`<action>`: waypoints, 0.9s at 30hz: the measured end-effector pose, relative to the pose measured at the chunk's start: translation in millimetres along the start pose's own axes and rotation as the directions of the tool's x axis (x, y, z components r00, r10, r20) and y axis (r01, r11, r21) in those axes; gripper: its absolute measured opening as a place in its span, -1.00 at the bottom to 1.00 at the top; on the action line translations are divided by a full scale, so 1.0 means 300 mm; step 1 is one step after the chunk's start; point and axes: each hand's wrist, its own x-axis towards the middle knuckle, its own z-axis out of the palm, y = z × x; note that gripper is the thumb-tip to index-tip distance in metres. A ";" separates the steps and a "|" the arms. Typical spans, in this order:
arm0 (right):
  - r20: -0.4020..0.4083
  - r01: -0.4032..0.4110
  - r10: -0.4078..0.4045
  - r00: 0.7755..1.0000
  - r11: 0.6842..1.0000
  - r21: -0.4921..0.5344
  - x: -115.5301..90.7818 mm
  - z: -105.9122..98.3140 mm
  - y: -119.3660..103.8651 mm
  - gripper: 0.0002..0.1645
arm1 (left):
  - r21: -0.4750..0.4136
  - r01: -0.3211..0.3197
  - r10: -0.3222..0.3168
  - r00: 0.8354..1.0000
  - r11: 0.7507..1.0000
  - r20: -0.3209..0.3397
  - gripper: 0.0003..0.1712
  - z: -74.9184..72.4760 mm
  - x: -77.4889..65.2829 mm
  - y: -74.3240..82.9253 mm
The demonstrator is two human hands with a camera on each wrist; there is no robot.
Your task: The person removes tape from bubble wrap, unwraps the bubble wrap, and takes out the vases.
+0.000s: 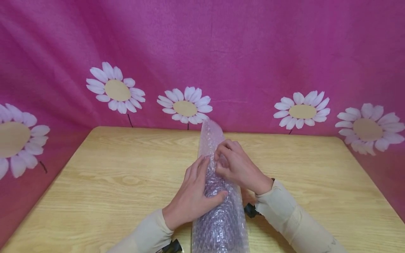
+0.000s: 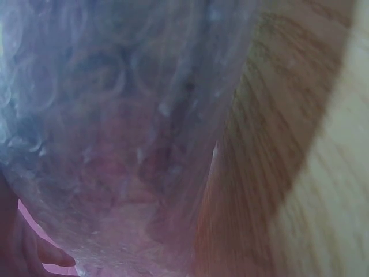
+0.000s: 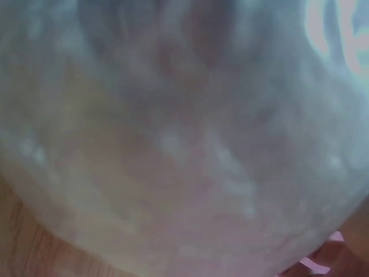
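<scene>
A long bundle of clear bubble wrap [image 1: 218, 225] lies lengthwise on the table, a darker form showing faintly through its near part. Its far end [image 1: 211, 135] is thinner and paler and narrows toward the back edge. My left hand [image 1: 193, 196] rests on the bundle from the left, fingers fairly straight, thumb across the top. From the right, my right hand [image 1: 237, 165] pinches the wrap with curled index finger and thumb. Bubble wrap [image 2: 115, 127] fills much of the left wrist view; blurred wrap [image 3: 190, 150] covers most of the right wrist view.
The light wood table [image 1: 104, 182] extends to both sides of the bundle. Behind it hangs a magenta cloth [image 1: 240, 59] printed with several white daisies. Small black objects show by the left wrist [image 1: 172, 246] and the right wrist [image 1: 251, 211].
</scene>
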 end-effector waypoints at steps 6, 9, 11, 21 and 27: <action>-0.005 0.001 -0.001 1.000 1.000 -0.007 -0.002 0.003 -0.001 -0.81 | 0.002 -0.004 0.004 1.000 1.000 -0.004 0.25 0.002 -0.003 -0.002; -0.002 -0.001 0.001 1.000 1.000 -0.006 -0.003 0.004 -0.002 -0.78 | 0.002 -0.002 0.002 1.000 1.000 -0.002 0.25 0.003 -0.003 -0.002; 0.001 -0.003 0.003 1.000 1.000 -0.005 -0.002 0.004 -0.003 -0.77 | 0.004 -0.002 0.002 1.000 1.000 -0.002 0.25 0.003 -0.003 -0.002; -0.007 0.009 -0.009 1.000 1.000 -0.017 -0.002 0.004 -0.007 -0.73 | 0.003 0.001 -0.001 1.000 1.000 0.001 0.25 0.001 -0.004 -0.002; 0.003 0.008 -0.008 1.000 1.000 -0.009 -0.002 0.003 -0.006 -0.77 | 0.003 0.003 -0.003 1.000 1.000 0.004 0.25 0.001 -0.002 -0.002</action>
